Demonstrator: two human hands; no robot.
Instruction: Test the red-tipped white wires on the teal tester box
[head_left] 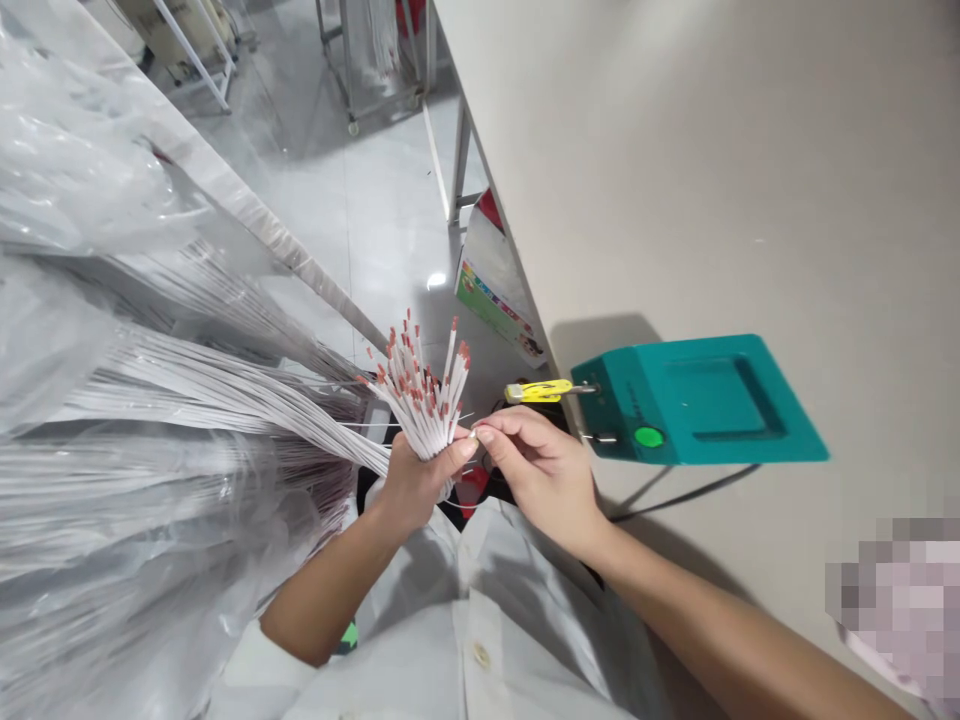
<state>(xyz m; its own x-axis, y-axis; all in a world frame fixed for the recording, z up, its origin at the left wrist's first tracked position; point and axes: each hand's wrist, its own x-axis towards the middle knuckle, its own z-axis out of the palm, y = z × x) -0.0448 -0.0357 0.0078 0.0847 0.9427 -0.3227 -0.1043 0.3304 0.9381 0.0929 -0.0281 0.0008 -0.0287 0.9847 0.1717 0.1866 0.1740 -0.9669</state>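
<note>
My left hand [421,478] is wrapped around a thick bundle of white wires [427,425]. Their reddish, copper-coloured ends fan upward above my fist. Fingertips of my right hand [551,475] are pinched together at my left thumb, on what looks like the end of a single white wire; most of it is hidden by the fingers. To the right, at the table's edge, sits a teal device [697,400] with a green button [649,437]. A yellow clip-like piece [538,391] sticks out from its front, near my right hand but apart from it.
Long white wires [225,385] hang over a rack on the left, partly wrapped in clear plastic [90,180]. The beige table [712,180] fills the right side. A printed box or bag [499,290] stands below its edge. Wheeled metal racks [349,70] stand farther back.
</note>
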